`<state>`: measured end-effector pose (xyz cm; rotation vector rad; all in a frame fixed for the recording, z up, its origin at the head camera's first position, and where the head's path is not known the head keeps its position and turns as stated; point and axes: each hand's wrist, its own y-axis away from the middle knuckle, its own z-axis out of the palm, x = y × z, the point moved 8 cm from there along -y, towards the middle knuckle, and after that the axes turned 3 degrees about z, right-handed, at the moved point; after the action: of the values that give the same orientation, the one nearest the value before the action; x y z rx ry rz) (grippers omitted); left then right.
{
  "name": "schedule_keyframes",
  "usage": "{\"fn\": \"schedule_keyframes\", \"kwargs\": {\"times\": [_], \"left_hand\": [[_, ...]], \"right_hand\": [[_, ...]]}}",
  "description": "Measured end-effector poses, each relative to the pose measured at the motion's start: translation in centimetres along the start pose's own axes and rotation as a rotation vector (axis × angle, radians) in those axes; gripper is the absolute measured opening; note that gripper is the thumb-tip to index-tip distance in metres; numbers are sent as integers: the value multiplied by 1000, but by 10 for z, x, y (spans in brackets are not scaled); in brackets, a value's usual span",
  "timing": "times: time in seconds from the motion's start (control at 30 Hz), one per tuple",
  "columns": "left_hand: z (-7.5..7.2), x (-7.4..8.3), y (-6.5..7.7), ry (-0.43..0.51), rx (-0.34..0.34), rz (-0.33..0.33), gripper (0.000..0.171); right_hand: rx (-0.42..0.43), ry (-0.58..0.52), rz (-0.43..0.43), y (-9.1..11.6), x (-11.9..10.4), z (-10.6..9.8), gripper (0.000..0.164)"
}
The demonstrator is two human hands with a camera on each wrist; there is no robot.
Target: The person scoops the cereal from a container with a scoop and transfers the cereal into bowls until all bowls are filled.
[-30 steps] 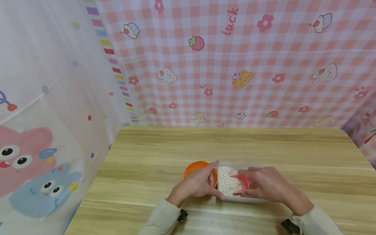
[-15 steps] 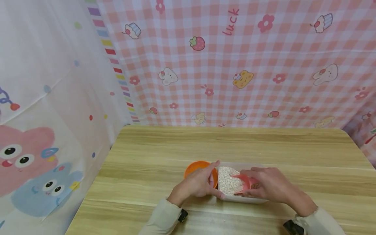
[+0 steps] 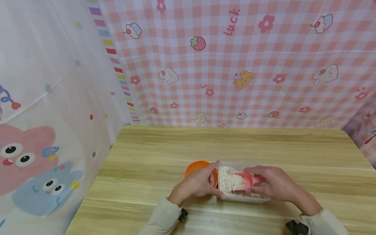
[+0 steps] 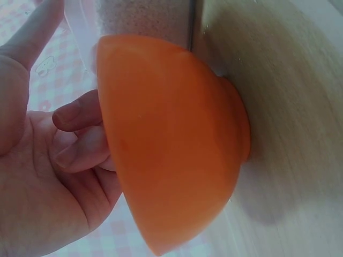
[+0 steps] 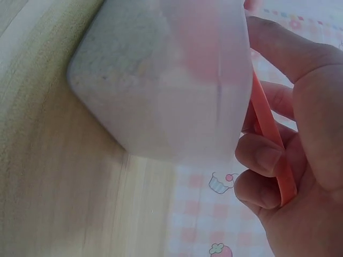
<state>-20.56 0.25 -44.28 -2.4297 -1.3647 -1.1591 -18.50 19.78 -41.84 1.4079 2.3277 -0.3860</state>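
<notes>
A clear plastic container (image 3: 249, 198) of pale oat-like flakes (image 3: 227, 181) stands on the table. My right hand (image 3: 277, 183) grips the handle of a pink scoop (image 3: 248, 180) inside the container. Flakes lie in the scoop's mouth. In the right wrist view, the fingers curl round the handle (image 5: 270, 126). My left hand (image 3: 195, 183) holds the container's left end between thumb and forefinger. Against that end sits an orange bowl (image 3: 194, 167). In the left wrist view, the other left fingers bend at the rim of the bowl (image 4: 171, 144); their tips show inside it.
The wooden table (image 3: 152, 147) extends behind and to both sides of the container. A pink checked cloth (image 3: 182, 58) hangs at its back edge, and a white printed cloth (image 3: 73, 98) hangs at the left. Brownish bits (image 3: 255, 194) lie in the container's right part.
My right hand has drawn the scoop a little to the right and tipped it level, so that flakes now show in it. My left hand and the bowl stay put.
</notes>
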Motion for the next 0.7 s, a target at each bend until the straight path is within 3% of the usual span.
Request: {"fn": "schedule_keyframes", "kwargs": {"times": [0.7], "left_hand": [[-2,2,0,-61,15,46,112]], "right_hand": [[34,-131,0,2,5,-1,52]]}}
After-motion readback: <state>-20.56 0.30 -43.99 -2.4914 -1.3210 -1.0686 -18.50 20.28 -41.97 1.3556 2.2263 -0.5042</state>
